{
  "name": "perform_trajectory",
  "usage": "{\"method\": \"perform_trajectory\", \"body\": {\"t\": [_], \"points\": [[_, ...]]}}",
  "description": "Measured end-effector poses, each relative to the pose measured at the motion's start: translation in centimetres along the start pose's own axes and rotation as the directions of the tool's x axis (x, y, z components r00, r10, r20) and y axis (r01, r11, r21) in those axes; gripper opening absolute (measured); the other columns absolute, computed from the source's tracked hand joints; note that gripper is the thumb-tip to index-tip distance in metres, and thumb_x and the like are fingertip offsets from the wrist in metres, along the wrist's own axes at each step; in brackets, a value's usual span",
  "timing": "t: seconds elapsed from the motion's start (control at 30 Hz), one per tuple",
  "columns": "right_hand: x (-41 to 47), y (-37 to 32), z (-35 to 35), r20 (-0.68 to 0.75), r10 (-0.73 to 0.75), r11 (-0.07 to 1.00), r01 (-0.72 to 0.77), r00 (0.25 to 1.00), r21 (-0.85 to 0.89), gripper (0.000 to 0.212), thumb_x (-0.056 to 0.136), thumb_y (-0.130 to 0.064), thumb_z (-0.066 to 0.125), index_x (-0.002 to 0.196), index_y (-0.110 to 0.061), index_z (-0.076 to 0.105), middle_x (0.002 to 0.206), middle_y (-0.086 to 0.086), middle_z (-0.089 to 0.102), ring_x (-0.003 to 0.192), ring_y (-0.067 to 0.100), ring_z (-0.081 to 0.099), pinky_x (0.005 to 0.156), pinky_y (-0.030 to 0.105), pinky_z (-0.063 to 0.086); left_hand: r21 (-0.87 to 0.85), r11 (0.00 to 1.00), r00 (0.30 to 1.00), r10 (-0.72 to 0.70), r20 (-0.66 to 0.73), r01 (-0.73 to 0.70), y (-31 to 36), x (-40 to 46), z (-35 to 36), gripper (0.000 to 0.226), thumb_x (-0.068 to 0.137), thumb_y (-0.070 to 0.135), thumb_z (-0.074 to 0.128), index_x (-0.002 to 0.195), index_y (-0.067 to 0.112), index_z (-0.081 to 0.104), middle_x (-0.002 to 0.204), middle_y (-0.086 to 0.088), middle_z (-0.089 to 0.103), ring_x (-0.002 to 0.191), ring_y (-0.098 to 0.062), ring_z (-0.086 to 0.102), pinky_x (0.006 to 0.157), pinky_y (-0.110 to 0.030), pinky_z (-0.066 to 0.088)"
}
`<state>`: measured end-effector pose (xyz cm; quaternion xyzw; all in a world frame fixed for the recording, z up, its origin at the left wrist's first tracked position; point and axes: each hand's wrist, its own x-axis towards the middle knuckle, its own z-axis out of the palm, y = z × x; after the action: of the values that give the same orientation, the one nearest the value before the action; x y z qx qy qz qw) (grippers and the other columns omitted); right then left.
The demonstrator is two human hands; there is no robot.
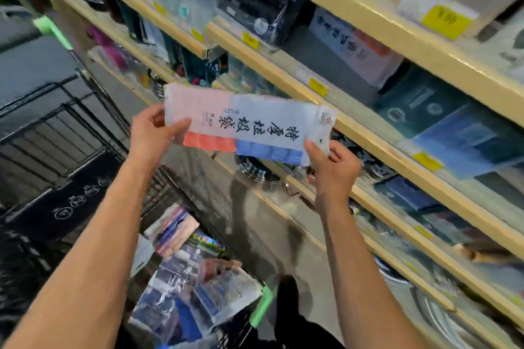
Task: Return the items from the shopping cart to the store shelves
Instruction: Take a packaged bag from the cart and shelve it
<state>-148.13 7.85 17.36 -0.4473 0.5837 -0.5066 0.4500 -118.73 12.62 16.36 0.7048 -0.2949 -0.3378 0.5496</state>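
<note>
Holding a flat packet (246, 125) before the shelves (368, 133): your left hand (153, 136) pinches one end, your right hand (334, 167) the other, above the cart (261, 309).

A dark shoe (287, 289) stands on the grey floor (249, 215) below the hands; yellow price tags (443, 21) sit above them.

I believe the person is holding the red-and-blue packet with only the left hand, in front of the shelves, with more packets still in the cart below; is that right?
Not quite: both hands hold it. The head view shows the left hand gripping one end of the packet and the right hand pinching the other. It is in front of the shelves, and packets remain in the cart.
</note>
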Motion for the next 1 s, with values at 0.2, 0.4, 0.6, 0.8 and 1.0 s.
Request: {"method": "perform_trajectory", "body": {"t": [0.2,0.4,0.6,0.8,1.0], "points": [[3.8,-0.3,-1.3,-0.198,-0.111,0.989,0.089,0.974,-0.117,0.019,0.078,-0.008,0.082,0.096,-0.008,0.078,0.079,-0.010,0.072,0.060,-0.006,0.057,0.059,0.018,0.048,0.028,0.974,0.952,0.211,0.222,-0.223,7.0,9.1,8.7,0.043,0.080,0.002,0.079,0.121,0.003,0.065,0.107,-0.003,0.073,0.091,-0.010,0.072,0.073,-0.025,0.060],[7.7,-0.3,-1.9,-0.396,-0.250,0.964,0.189,0.884,-0.185,0.036,0.082,-0.008,0.078,0.116,0.001,0.072,0.107,0.011,0.076,0.088,0.001,0.067,0.079,0.017,0.054,-0.062,0.921,0.859,0.381,0.341,-0.384,9.5,13.6,16.9,0.042,0.079,0.000,0.078,0.119,0.002,0.066,0.108,-0.005,0.072,0.088,-0.002,0.069,0.077,-0.020,0.056],[12.2,-0.9,-1.5,-0.504,-0.258,0.966,0.213,0.824,-0.146,0.029,0.087,-0.008,0.074,0.116,-0.010,0.069,0.105,-0.004,0.064,0.088,-0.002,0.058,0.086,0.013,0.053,-0.098,0.894,0.844,0.446,0.298,-0.438,8.5,16.3,21.3,0.021,0.081,0.012,0.078,0.097,0.010,0.064,0.094,-0.005,0.072,0.083,-0.011,0.066,0.081,-0.034,0.057],[14.6,0.5,-0.8,-0.447,-0.292,0.931,0.143,0.846,-0.336,0.045,0.090,-0.013,0.072,0.133,-0.008,0.061,0.120,-0.006,0.061,0.086,-0.010,0.058,0.072,-0.003,0.043,0.129,0.875,0.878,0.439,0.194,-0.466,7.6,18.2,23.9,0.032,0.075,0.021,0.078,0.103,0.010,0.071,0.098,-0.005,0.075,0.087,-0.020,0.069,0.082,-0.033,0.057],[14.7,0.5,-1.0,-0.398,-0.411,0.816,0.136,0.820,-0.562,0.035,0.087,-0.013,0.075,0.121,-0.013,0.067,0.110,0.000,0.068,0.095,0.010,0.064,0.089,0.028,0.054,0.521,0.662,0.818,0.560,0.132,-0.539,7.7,17.6,24.4,0.036,0.077,0.019,0.078,0.106,0.002,0.069,0.104,-0.020,0.068,0.101,-0.039,0.063,0.085,-0.044,0.050]]}}
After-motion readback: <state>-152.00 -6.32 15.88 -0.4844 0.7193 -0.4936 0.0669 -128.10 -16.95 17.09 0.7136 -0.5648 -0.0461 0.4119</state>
